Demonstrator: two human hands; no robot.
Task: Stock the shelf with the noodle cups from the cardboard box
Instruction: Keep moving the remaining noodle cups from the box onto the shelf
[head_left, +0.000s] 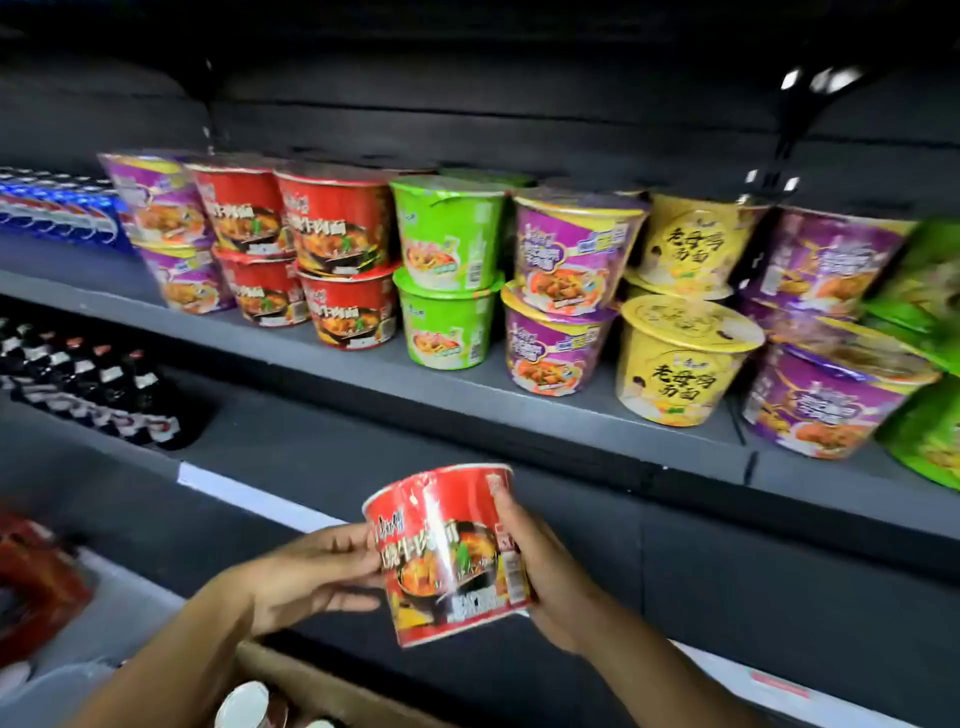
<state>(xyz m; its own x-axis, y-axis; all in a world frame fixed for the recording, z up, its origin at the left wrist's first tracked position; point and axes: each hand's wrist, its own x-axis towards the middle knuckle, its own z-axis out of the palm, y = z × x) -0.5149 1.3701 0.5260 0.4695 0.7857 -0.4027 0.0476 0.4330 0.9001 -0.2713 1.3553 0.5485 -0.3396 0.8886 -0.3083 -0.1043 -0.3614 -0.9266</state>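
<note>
Gripping a red shrink-wrapped noodle cup (449, 553) from both sides, the left hand (311, 571) has its fingers on the cup's left wall and the right hand (545, 566) curls round its right wall (the cup tilts slightly), near and below the grey metal shelf (467, 395). On that shelf, farther off, stand two-high stacks of purple, red, green and yellow noodle cups (343, 260). Near the bottom edge lies the brown cardboard box (311, 686), with a pale-lidded cup (244, 706) showing inside
</note>
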